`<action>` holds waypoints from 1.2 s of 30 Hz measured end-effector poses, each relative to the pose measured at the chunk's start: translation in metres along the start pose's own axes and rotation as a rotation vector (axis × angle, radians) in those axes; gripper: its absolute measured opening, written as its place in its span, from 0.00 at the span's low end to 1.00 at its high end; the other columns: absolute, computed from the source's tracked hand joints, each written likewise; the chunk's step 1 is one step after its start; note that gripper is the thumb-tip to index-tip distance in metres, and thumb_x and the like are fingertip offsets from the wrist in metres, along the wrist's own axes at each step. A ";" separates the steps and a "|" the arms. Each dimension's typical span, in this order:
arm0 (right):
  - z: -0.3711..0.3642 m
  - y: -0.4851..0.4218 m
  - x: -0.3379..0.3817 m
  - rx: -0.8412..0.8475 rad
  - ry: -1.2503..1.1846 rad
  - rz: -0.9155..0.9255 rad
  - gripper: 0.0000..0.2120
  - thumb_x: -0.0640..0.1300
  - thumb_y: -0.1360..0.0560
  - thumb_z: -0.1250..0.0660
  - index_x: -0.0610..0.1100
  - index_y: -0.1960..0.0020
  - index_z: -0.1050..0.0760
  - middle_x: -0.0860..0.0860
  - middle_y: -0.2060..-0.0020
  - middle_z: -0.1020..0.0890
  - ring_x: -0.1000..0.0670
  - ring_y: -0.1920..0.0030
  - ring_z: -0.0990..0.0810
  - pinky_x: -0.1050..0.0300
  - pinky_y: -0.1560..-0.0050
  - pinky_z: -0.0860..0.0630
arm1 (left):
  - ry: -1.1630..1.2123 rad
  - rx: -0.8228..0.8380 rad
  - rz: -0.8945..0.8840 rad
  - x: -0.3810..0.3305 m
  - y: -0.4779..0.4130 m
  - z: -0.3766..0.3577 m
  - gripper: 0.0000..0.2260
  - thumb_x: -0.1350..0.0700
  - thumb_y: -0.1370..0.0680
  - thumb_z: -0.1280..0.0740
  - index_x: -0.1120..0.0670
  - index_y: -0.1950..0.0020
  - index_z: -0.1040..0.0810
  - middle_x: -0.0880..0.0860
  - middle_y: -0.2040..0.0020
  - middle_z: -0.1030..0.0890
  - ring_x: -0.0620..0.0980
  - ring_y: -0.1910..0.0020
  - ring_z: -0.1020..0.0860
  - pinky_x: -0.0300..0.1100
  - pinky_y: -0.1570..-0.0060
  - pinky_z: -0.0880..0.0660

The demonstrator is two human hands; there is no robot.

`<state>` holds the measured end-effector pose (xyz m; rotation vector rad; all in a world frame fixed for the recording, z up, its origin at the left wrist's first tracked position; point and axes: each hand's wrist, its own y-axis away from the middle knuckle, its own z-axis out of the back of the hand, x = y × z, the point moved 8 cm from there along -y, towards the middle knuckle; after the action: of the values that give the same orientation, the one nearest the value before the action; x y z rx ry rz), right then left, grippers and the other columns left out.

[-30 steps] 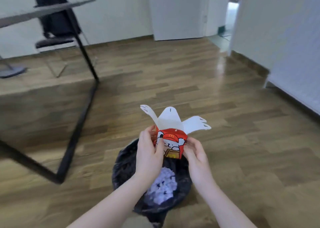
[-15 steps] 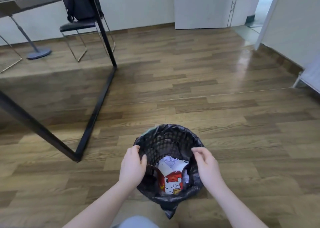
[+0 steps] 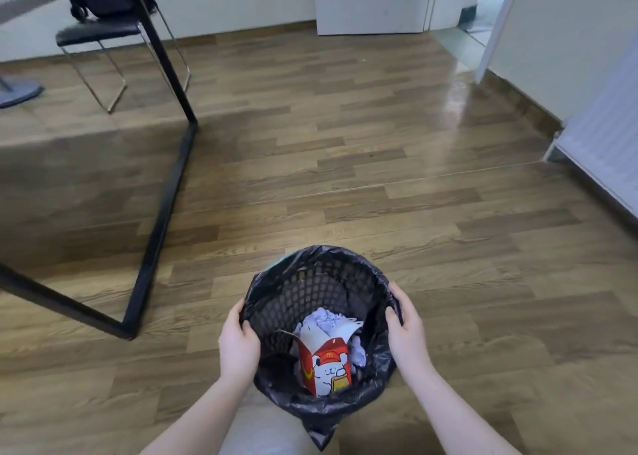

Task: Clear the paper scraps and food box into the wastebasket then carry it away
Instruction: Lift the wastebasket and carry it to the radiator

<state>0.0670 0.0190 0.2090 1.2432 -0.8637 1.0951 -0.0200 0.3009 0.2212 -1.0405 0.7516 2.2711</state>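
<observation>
A mesh wastebasket (image 3: pixel 312 264) lined with a black plastic bag stands low in the middle of the view, over the wooden floor. Inside it lies a red and white food box (image 3: pixel 324 363) with its flaps open, on top of crumpled white paper scraps (image 3: pixel 322 321). My left hand (image 3: pixel 238 342) grips the basket's left rim. On the right rim, my right hand (image 3: pixel 405 330) is closed in the same way. Both thumbs hook over the bag's edge.
A black metal table frame (image 3: pixel 172 164) stands at the left, with a chair (image 3: pixel 100 37) behind it. A white door (image 3: pixel 369 2) and an open doorway (image 3: pixel 483 6) are at the back right. A white panel (image 3: pixel 600 144) lines the right wall.
The food box has gone from my hands down into the wastebasket. Both hands have moved to the rim and closed on it. The view has shifted.
</observation>
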 end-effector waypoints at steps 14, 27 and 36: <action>0.212 0.138 0.391 -0.328 0.020 0.095 0.22 0.37 0.22 0.45 0.50 0.30 0.36 0.55 0.28 0.33 0.60 0.31 0.37 0.62 0.30 0.44 | 0.037 0.174 -0.249 -0.420 0.163 0.116 0.19 0.63 0.20 0.47 0.55 0.30 0.32 0.55 0.30 0.28 0.54 0.30 0.32 0.42 0.32 0.39; 0.459 0.363 0.385 -0.807 -0.224 -0.033 0.19 0.43 0.20 0.49 0.51 0.30 0.35 0.54 0.29 0.31 0.56 0.30 0.35 0.59 0.29 0.42 | -0.070 0.566 -0.486 -0.539 0.431 0.027 0.20 0.63 0.21 0.47 0.54 0.31 0.31 0.55 0.32 0.25 0.56 0.33 0.29 0.48 0.31 0.34; 0.619 0.574 0.303 -1.301 -0.394 -0.118 0.19 0.42 0.20 0.47 0.49 0.31 0.32 0.54 0.32 0.28 0.54 0.32 0.32 0.54 0.28 0.37 | -0.194 0.999 -0.727 -0.539 0.683 -0.108 0.19 0.64 0.21 0.46 0.57 0.31 0.31 0.57 0.31 0.26 0.56 0.31 0.30 0.45 0.31 0.37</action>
<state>-0.3597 -0.5526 0.7532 0.3599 -1.4273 0.0275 -0.1097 -0.3766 0.7694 -0.4607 1.0301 1.1043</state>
